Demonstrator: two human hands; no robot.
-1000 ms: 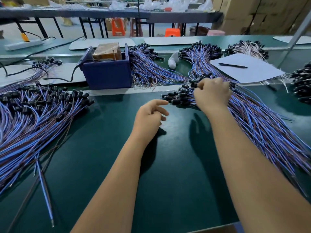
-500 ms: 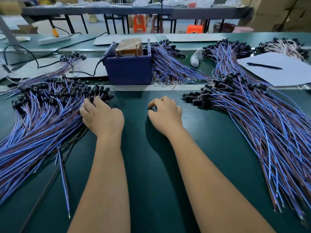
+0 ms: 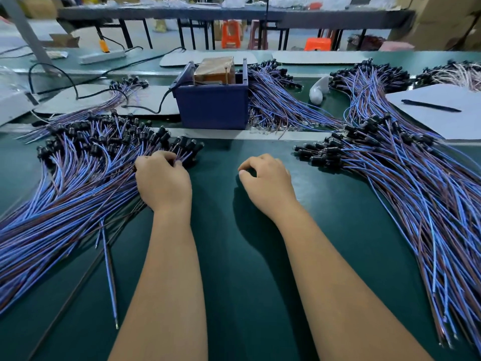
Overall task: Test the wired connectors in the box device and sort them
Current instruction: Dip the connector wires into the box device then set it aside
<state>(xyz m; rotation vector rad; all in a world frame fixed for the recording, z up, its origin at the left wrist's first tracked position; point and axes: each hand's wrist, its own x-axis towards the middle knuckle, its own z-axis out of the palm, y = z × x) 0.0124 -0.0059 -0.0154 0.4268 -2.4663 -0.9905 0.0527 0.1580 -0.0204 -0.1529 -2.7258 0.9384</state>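
Already curled into the left pile of wired connectors (image 3: 86, 183), left hand (image 3: 162, 182); wires trailing toward the near left, plugs pointing toward the box device (image 3: 212, 105). Loosely curled, empty, resting on the counter (image 3: 234, 256), right hand (image 3: 268, 182), farther off.

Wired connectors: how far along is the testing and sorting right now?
Hard to tell what's done: large piles lie on both the left and right, and which is tested isn't visible. In hand: the left hand curls into the left pile's wires; the right hand rests loosely curled, holding nothing. Left: nothing is plugged into the blue box device now, and more bundles wait behind it.
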